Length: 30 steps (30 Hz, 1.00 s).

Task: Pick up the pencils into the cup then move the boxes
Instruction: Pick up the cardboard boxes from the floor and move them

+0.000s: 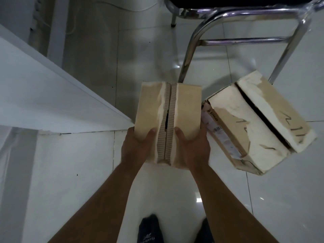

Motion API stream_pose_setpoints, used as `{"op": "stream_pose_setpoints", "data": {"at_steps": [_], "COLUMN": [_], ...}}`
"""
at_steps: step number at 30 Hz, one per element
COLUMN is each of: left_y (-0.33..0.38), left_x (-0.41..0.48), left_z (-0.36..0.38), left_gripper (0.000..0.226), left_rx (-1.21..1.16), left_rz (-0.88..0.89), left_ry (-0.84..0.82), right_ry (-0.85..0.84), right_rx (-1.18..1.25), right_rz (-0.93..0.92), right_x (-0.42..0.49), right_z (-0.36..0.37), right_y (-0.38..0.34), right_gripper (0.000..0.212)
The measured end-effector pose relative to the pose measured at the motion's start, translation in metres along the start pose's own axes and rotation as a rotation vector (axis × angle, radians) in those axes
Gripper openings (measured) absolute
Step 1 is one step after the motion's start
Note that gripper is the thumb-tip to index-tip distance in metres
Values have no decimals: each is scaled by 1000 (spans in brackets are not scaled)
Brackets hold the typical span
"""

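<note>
The cardboard box (185,106) is held between both hands, its long top face turned up. The two flaps meet in a ragged seam of bare corrugation down the middle, with a dark slit where they part. The left hand (138,148) grasps the near left corner, thumb laid flat on the flap and fingers wrapped out of sight round the side. The right hand (192,148) mirrors it on the near right corner with the same clasp.

Thumbs on either side of the seam probably keep the untaped flaps pressed down. Taking both corners keeps a box this long level and stops it swinging. Whether its base rests on the floor (87,163) or hangs just above it, I cannot tell.

Just to the right, a second box (263,123) lies on the floor, turned at an angle. It has pen scrawls on top and a printed label (219,130) on the side facing the held box (the two may touch at the corner, but the view does not settle it). It lies by the chrome legs of a chair (245,40), whose frame crosses behind both boxes.

A white table (43,95) runs along the left, its corner near the held box. The person's feet (149,230) stand on the tiles below the forearms. No pencils or cup are in view, so my judgement is that the box-moving part is in hand, with one box gripped and the other waiting
</note>
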<state>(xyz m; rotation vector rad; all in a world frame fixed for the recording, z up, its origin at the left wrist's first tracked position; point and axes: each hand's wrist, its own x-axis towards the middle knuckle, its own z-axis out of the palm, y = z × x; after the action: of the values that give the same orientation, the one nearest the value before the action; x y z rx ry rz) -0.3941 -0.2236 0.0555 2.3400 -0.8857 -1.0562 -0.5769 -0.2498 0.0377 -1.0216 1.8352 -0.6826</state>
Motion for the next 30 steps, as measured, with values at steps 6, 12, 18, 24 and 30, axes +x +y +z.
{"op": "stream_pose_setpoints", "data": {"at_steps": [6, 12, 18, 24, 30], "left_y": [23, 53, 98, 138, 147], "left_x": [-46, -105, -195, -283, -368], "left_z": [-26, -53, -102, -170, -234], "left_gripper": [85, 86, 83, 82, 80], "left_rx": [-8, 27, 41, 39, -3], "left_rz": [-8, 18, -25, -40, -60], "left_ry": [80, 102, 121, 103, 149], "right_ry": [33, 99, 99, 52, 15], "right_rx": [-11, 17, -67, -100, -217], "right_rz": [20, 12, 17, -2, -102], "right_x": [-33, -80, -156, -235, -306], "right_z": [-32, -82, -147, -216, -257], "right_y": [-28, -73, -133, -202, -267], "right_gripper": [91, 84, 87, 83, 84]}}
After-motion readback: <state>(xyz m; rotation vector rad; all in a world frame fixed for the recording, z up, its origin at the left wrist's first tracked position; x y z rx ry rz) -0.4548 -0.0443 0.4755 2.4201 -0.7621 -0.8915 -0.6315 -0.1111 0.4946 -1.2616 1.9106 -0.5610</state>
